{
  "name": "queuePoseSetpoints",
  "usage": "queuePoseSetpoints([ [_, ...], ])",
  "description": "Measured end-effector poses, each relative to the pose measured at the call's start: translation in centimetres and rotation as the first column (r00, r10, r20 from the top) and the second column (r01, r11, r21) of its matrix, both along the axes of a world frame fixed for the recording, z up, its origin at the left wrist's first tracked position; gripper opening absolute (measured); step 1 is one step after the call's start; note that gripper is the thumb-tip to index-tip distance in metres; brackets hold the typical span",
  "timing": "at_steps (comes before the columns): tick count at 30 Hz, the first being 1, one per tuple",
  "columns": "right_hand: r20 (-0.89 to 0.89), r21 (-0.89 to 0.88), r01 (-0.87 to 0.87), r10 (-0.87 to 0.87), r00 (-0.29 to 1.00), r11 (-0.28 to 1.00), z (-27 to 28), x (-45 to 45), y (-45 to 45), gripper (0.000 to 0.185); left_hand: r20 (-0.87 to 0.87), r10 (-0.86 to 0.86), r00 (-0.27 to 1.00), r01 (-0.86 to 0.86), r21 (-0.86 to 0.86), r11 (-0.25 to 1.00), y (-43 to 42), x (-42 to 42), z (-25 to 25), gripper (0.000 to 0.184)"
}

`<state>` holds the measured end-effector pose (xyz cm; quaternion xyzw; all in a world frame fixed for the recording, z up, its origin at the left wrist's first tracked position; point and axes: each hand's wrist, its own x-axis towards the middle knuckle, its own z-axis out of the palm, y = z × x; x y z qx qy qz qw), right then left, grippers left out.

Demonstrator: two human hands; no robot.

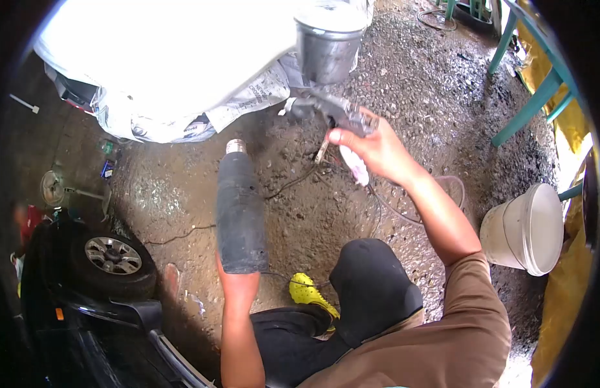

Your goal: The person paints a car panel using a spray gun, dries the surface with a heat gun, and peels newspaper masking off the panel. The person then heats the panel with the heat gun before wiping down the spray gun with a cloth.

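My left hand (238, 284) is mostly hidden beneath a dark heat gun (240, 210) that it holds up. Its short metal nozzle points forward, towards the paper-edged white surface. In my right hand (371, 149) is a grey metal spray gun (342, 113), its nozzle end turned left and the fingers closed round the grip. A lidded grey metal cup (327, 48) appears right above the gun; whether the two are joined I cannot tell. Below the hand shows a whitish-pink piece (356, 169), its kind unclear.
A glaring white panel (177, 58) edged with newspaper (251, 103) fills the front left. At left stands a dark vehicle with a wheel (112, 255); behind it is a fan (53, 187). A white bucket (523, 229) and green-legged furniture (539, 103) stand right. A hose (403, 216) crosses gravel.
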<state>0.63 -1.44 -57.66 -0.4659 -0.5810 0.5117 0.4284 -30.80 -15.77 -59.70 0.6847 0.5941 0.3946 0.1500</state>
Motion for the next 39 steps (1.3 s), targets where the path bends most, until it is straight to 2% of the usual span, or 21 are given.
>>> queuePoseSetpoints([
  [1, -0.034, 0.103, 0.060, -0.057, 0.998, 0.993, 0.0, 0.4, 1.0, 0.061, -0.035, -0.010, 0.999, 0.011, 0.028, 1.000, 0.0, 0.1, 0.3, 0.042],
  [3, -0.162, 0.281, 0.135, -0.092, 0.983, 0.950, 0.4, 1.1, 3.5, 0.051, 0.022, 0.004, 1.000, -0.003, -0.058, 0.998, -0.3, 0.7, 0.8, 0.045],
  [4, -0.040, 0.241, 0.191, -0.187, 0.982, 0.951, -0.1, 2.4, 5.3, 0.042, 0.049, 0.014, 0.999, -0.009, -0.101, 0.995, -0.5, 1.1, 1.0, 0.046],
  [7, 0.022, 0.284, 0.302, -0.321, 0.947, 0.910, 0.7, 5.1, 9.2, 0.037, -0.074, -0.023, 0.997, 0.022, -0.019, 1.000, -0.7, 2.9, 2.7, 0.047],
  [8, 0.068, 0.320, 0.341, -0.380, 0.922, 0.884, 0.8, 6.1, 10.7, 0.037, -0.048, -0.025, 0.999, 0.022, -0.055, 0.998, -0.7, 3.5, 3.5, 0.047],
  [10, -0.003, 0.399, 0.429, -0.467, 0.884, 0.810, -1.0, 8.1, 14.8, 0.039, 0.004, -0.027, 1.000, 0.027, -0.135, 0.990, -1.1, 4.6, 5.0, 0.047],
  [12, 0.035, 0.467, 0.504, -0.585, 0.810, 0.726, -2.3, 10.2, 18.3, 0.045, 0.048, -0.032, 0.998, 0.040, -0.190, 0.981, -1.4, 5.1, 5.6, 0.048],
  [14, 0.021, 0.387, 0.566, -0.620, 0.784, 0.728, -1.8, 11.2, 18.8, 0.050, 0.147, -0.010, 0.989, 0.039, -0.197, 0.980, -2.2, 6.1, 6.6, 0.045],
  [15, 0.087, 0.333, 0.544, -0.599, 0.796, 0.770, -1.3, 11.5, 19.0, 0.051, 0.224, 0.005, 0.975, 0.033, -0.170, 0.985, -2.5, 7.1, 7.3, 0.042],
  [16, 0.101, 0.380, 0.549, -0.623, 0.776, 0.745, -1.3, 11.6, 19.1, 0.052, 0.302, 0.016, 0.953, 0.028, -0.142, 0.989, -2.4, 7.7, 7.7, 0.039],
  [19, 0.172, 0.406, 0.493, -0.594, 0.786, 0.770, 0.9, 10.1, 15.1, 0.055, 0.181, -0.015, 0.983, 0.019, -0.019, 1.000, -1.3, 8.0, 6.3, 0.042],
  [21, 0.202, 0.433, 0.464, -0.585, 0.786, 0.773, 2.5, 7.7, 11.1, 0.055, 0.177, -0.032, 0.984, 0.052, -0.107, 0.993, -0.9, 7.3, 5.2, 0.047],
  [24, 0.161, 0.299, 0.336, -0.394, 0.905, 0.893, 5.2, 3.8, 5.3, 0.054, 0.171, -0.036, 0.985, 0.069, -0.193, 0.979, 0.1, 7.0, 4.6, 0.049],
  [25, 0.130, 0.310, 0.283, -0.336, 0.933, 0.908, 5.5, 2.7, 3.8, 0.054, 0.161, -0.037, 0.986, 0.073, -0.221, 0.973, 0.4, 6.8, 4.6, 0.049],
  [27, 0.109, 0.351, 0.212, -0.265, 0.958, 0.912, 6.0, 0.6, 1.4, 0.054, 0.154, -0.047, 0.987, 0.081, -0.228, 0.970, 1.0, 6.5, 4.1, 0.047],
  [32, 0.148, 0.248, 0.054, -0.093, 0.985, 0.967, 6.4, -0.9, -1.9, 0.056, 0.255, -0.026, 0.967, 0.085, -0.225, 0.971, 1.8, 6.9, 3.8, 0.044],
  [34, 0.090, 0.301, 0.049, -0.080, 0.993, 0.952, 6.3, -0.9, -2.1, 0.054, 0.222, -0.046, 0.974, 0.091, -0.193, 0.977, 2.0, 6.8, 4.1, 0.044],
  [35, 0.021, 0.400, 0.073, -0.089, 0.996, 0.914, 5.8, -1.0, -1.9, 0.053, 0.207, -0.053, 0.977, 0.090, -0.170, 0.981, 2.0, 6.7, 4.1, 0.044],
  [37, 0.002, 0.324, 0.077, -0.082, 0.997, 0.943, 6.6, -0.3, -2.4, 0.048, 0.180, -0.060, 0.982, 0.084, -0.125, 0.989, 1.5, 6.4, 4.1, 0.044],
  [38, 0.079, 0.179, 0.059, -0.074, 0.994, 0.982, 7.8, 0.4, -2.8, 0.047, 0.175, -0.080, 0.981, 0.105, -0.140, 0.985, 1.3, 6.1, 4.1, 0.046],
  [39, 0.046, 0.222, 0.101, -0.114, 0.992, 0.970, 7.6, 0.4, -2.6, 0.046, 0.171, -0.098, 0.980, 0.125, -0.154, 0.980, 1.2, 5.8, 4.1, 0.048],
])
